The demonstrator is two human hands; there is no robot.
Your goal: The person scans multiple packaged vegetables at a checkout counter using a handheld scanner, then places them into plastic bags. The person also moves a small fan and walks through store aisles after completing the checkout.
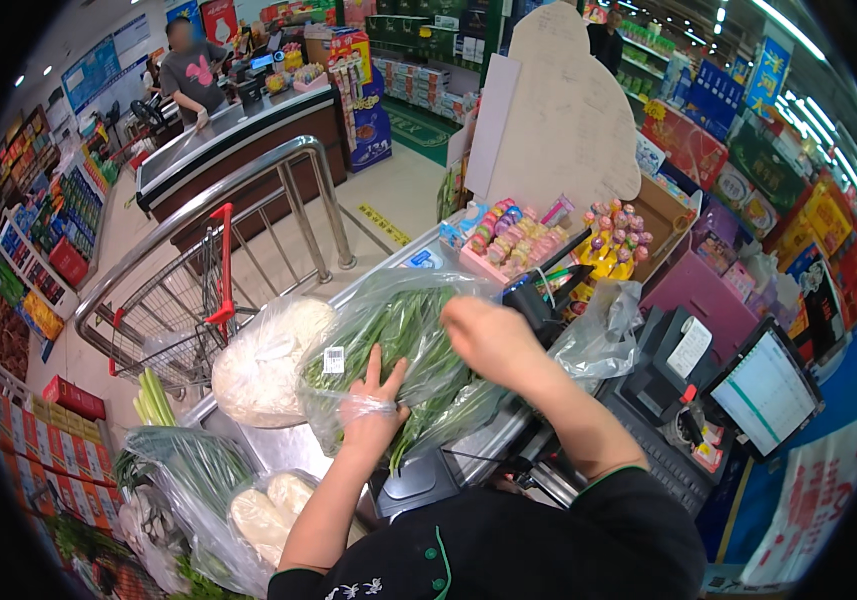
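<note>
A large clear plastic bag of long green leafy vegetables (421, 319) lies across the counter before me, with a white barcode label (334, 360) on it. My left hand (374, 409) rests on the bag, fingers spread, with a strip of the clear plastic across it. Over the bag's right part is my right hand (484, 337), blurred, its fingers curled. Whether plastic is pinched in those fingers is hidden. Touching the bag's left side is a rounded clear bag of pale white food (271, 364).
Bagged scallions (188, 457) and bagged pale, thick vegetables (271, 510) lie at the lower left. A shopping cart (173, 307) stands beyond, by a steel rail (203, 206). Lollipops (616, 232), a receipt printer (661, 356), a keyboard (646, 442) and a screen (762, 386) are right. A person (192, 75) stands at another counter.
</note>
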